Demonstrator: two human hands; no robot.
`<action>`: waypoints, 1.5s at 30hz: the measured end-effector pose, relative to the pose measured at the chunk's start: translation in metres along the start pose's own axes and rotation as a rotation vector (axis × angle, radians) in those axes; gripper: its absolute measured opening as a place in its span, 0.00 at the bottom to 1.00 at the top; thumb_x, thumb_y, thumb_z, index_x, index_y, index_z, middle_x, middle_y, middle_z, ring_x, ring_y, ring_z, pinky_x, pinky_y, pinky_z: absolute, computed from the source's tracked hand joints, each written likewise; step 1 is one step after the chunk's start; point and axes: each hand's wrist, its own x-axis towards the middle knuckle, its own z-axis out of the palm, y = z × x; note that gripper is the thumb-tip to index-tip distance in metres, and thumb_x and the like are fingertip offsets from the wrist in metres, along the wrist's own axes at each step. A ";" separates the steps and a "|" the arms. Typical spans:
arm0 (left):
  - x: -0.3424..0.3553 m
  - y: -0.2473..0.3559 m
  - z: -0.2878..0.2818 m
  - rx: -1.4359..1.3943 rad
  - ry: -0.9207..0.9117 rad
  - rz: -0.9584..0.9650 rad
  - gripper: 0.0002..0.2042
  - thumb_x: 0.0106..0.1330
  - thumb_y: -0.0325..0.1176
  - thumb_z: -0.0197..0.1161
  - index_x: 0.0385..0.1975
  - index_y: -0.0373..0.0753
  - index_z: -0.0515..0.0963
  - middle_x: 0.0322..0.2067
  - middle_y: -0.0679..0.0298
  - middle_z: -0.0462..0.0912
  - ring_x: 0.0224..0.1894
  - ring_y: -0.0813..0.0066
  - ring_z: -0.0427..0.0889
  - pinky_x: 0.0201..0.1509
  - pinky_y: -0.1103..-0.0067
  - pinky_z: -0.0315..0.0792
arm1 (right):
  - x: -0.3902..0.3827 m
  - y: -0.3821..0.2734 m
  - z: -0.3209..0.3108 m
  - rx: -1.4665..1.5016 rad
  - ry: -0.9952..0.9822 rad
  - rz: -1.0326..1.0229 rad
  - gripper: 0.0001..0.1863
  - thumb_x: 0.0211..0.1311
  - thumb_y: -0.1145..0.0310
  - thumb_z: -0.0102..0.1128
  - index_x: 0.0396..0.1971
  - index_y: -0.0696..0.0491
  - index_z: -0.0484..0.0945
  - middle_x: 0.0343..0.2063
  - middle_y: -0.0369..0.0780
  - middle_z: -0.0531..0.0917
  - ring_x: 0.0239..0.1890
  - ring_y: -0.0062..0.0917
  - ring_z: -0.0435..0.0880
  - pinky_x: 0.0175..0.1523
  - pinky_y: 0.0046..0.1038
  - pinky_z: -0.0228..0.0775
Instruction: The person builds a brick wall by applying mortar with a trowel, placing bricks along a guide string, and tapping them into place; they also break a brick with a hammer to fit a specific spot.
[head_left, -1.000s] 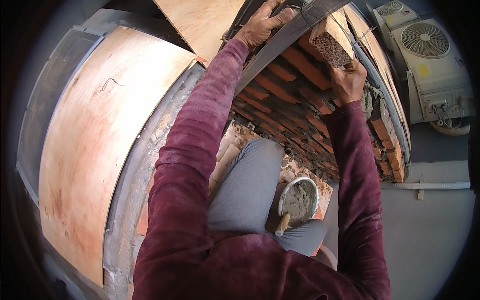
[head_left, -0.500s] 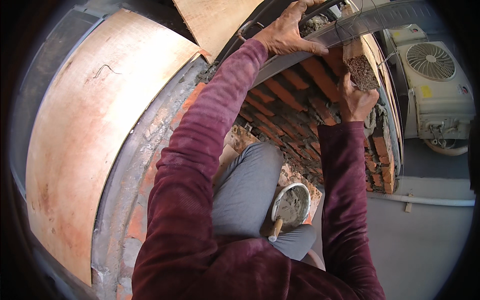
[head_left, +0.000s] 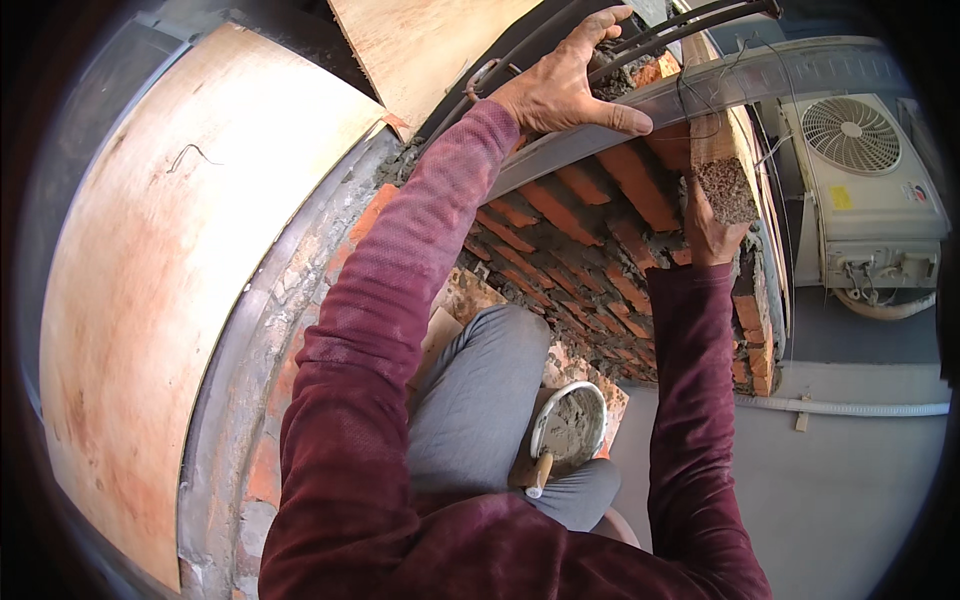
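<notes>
My left hand (head_left: 572, 88) rests on a long grey metal bar (head_left: 560, 150), its fingers spread and its thumb stretched along the bar's upper side. Beneath the bar, my right hand (head_left: 712, 232) grips the near end of a piece of timber (head_left: 726, 190) with a rough, speckled end face. One finger runs up the timber's left side; the others are mostly hidden behind it. The bar crosses over the timber, with thin dark wire (head_left: 690, 95) looped where they meet. Below the bar stretches a brick wall (head_left: 590, 250) with grey mortar between its courses.
A white-rimmed bucket of mortar (head_left: 570, 425) with a wooden-handled tool (head_left: 540, 474) stands beside my legs. A large plywood sheet (head_left: 180, 260) lies to the left. Dark bars (head_left: 690, 30) jut out at the top. An air-conditioner unit (head_left: 855, 180) stands at the right.
My right hand now sits lower and further behind the timber's end. The left hand stays on the bar, its thumb still stretched out. The whole view has shifted slightly.
</notes>
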 end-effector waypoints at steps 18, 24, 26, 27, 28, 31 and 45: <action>0.011 0.017 0.004 -0.233 -0.038 0.005 0.40 0.67 0.59 0.58 0.68 0.33 0.59 0.56 0.61 0.73 0.55 0.73 0.72 0.63 0.77 0.65 | 0.024 -0.012 -0.017 0.550 -0.215 0.382 0.15 0.62 0.63 0.62 0.45 0.55 0.84 0.40 0.43 0.88 0.46 0.30 0.87 0.73 0.40 0.54; 0.019 0.033 0.011 -0.137 -0.062 -0.047 0.52 0.49 0.48 0.75 0.73 0.43 0.51 0.65 0.59 0.62 0.63 0.67 0.66 0.64 0.73 0.64 | 0.022 -0.022 -0.010 0.567 -0.146 0.561 0.18 0.61 0.62 0.65 0.49 0.52 0.84 0.40 0.43 0.88 0.43 0.29 0.87 0.64 0.40 0.66; 0.020 0.021 -0.004 -0.105 -0.094 -0.084 0.42 0.61 0.56 0.59 0.71 0.41 0.54 0.66 0.55 0.64 0.66 0.63 0.65 0.69 0.70 0.61 | 0.031 -0.030 -0.014 0.583 -0.164 0.569 0.17 0.58 0.64 0.66 0.46 0.56 0.84 0.35 0.46 0.87 0.41 0.30 0.87 0.54 0.39 0.75; 0.021 0.010 -0.015 -0.040 -0.093 0.022 0.36 0.67 0.58 0.53 0.69 0.39 0.59 0.65 0.54 0.66 0.66 0.62 0.66 0.70 0.67 0.62 | 0.039 -0.030 -0.017 0.633 -0.189 0.544 0.17 0.54 0.64 0.67 0.42 0.58 0.84 0.34 0.52 0.86 0.41 0.36 0.88 0.51 0.43 0.77; 0.025 0.002 -0.023 0.020 -0.086 0.134 0.33 0.73 0.59 0.46 0.66 0.37 0.63 0.65 0.53 0.68 0.67 0.61 0.67 0.70 0.65 0.63 | 0.041 -0.028 -0.016 0.561 -0.211 0.484 0.15 0.55 0.63 0.66 0.41 0.56 0.85 0.33 0.52 0.86 0.42 0.40 0.87 0.56 0.49 0.71; 0.027 0.004 -0.006 -0.285 0.187 -0.234 0.27 0.73 0.53 0.53 0.64 0.42 0.66 0.65 0.53 0.68 0.67 0.57 0.68 0.70 0.55 0.63 | 0.023 -0.019 -0.006 0.499 -0.099 0.475 0.11 0.55 0.65 0.64 0.38 0.51 0.87 0.31 0.50 0.86 0.43 0.47 0.84 0.67 0.58 0.54; 0.070 0.030 0.009 -0.174 0.006 -0.295 0.56 0.59 0.79 0.40 0.67 0.26 0.57 0.65 0.46 0.66 0.66 0.54 0.67 0.71 0.63 0.60 | 0.028 -0.049 0.016 0.466 -0.079 0.642 0.11 0.53 0.61 0.67 0.38 0.40 0.87 0.33 0.38 0.88 0.45 0.34 0.86 0.70 0.63 0.43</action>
